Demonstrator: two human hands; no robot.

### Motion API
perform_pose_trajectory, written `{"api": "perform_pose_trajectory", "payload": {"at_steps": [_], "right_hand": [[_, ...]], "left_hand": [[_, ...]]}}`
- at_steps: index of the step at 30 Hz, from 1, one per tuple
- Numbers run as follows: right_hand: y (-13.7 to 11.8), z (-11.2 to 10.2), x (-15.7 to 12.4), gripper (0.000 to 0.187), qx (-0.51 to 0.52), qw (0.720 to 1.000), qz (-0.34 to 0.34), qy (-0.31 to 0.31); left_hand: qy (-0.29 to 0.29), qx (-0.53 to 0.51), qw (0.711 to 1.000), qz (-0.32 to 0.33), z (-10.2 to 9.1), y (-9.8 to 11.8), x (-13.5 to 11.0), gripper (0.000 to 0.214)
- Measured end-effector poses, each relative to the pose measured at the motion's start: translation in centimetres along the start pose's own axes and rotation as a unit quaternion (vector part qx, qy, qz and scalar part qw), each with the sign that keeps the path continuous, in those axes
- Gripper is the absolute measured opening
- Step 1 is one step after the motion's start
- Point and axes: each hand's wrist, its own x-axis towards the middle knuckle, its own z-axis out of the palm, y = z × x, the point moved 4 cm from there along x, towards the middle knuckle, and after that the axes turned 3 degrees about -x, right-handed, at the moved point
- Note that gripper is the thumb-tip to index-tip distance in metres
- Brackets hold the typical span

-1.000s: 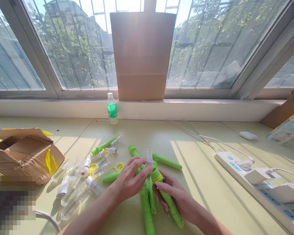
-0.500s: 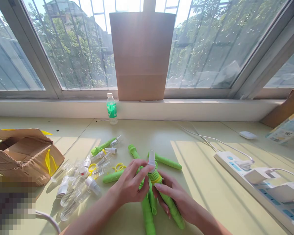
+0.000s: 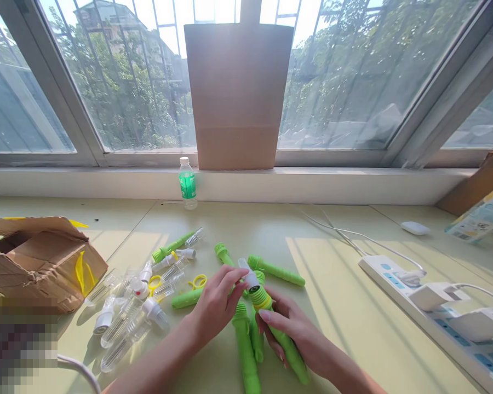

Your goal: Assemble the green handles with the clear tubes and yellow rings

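My left hand (image 3: pixel 218 295) pinches a white cylindrical piece with a clear tip (image 3: pixel 248 274). The piece is tilted, and its dark lower end faces the mouth of a green threaded handle (image 3: pixel 285 345); whether the two touch I cannot tell. Wrapped around that handle is my right hand (image 3: pixel 293 323), its thumb just under a yellow ring (image 3: pixel 263 302) on the neck. More green handles lie around the hands, among them one below (image 3: pixel 246 350) and one behind (image 3: pixel 277 269). To the left is a pile of clear ribbed tubes (image 3: pixel 121 323) and white pieces (image 3: pixel 153 309).
An opened cardboard box (image 3: pixel 66 262) stands at the left. A bottle with a green label (image 3: pixel 188 185) is by the sill, near an upright cardboard sheet (image 3: pixel 238 98). At the right lies a power strip (image 3: pixel 398 287) with plugs and cables. Yellow rings (image 3: pixel 199 281) lie left of my hands.
The white piece, upright over the handle's mouth before, has tipped to the left, so its dark lower end now shows. My left hand shifted slightly with it; my right hand stays on the handle.
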Motion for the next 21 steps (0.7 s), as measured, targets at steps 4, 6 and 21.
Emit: {"api": "perform_pose_trajectory", "payload": {"at_steps": [4,6,21], "right_hand": [[-0.1,-0.2,-0.1,0.040,-0.004,1.000,-0.010,0.000],[-0.1,-0.3,0.0,0.040,-0.004,1.000,-0.010,-0.002],[0.3,-0.4,0.0,0.037,0.001,1.000,-0.015,-0.004]], "left_hand": [[-0.018,0.004,1.000,-0.004,0.0,-0.1,0.0,0.023],[-0.021,0.018,1.000,0.005,-0.1,0.0,0.0,0.025],[-0.018,-0.081,0.994,-0.077,-0.5,-1.0,0.3,0.058]]}}
